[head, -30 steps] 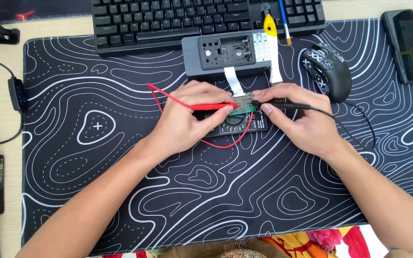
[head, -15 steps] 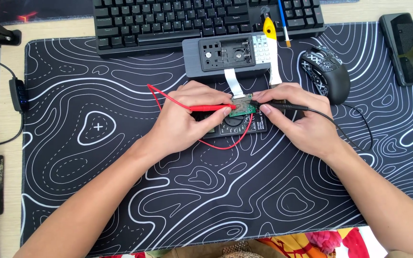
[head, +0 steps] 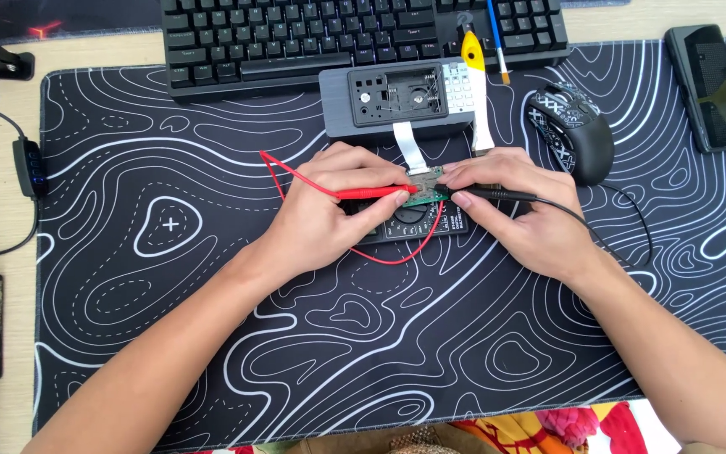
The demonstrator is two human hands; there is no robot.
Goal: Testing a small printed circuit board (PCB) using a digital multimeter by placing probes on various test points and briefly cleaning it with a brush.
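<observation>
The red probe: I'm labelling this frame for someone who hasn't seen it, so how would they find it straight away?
Start at the black desk mat with white contour lines, below the keyboard. At its centre the two hands meet over a small green circuit board. The red probe is the thin red stick in the left hand, trailing a red wire; the right hand holds a black one.

At the centre of the frame, the left hand (head: 329, 214) pinches a red probe (head: 367, 192) and the right hand (head: 523, 210) a black probe (head: 502, 194), both tips meeting on a small green circuit board (head: 426, 189). A black meter (head: 409, 223) lies under them on the patterned desk mat (head: 170, 252). Above sit an opened grey device (head: 397, 101) and a keyboard (head: 313, 34); a mouse (head: 573, 130) lies to the right.
</observation>
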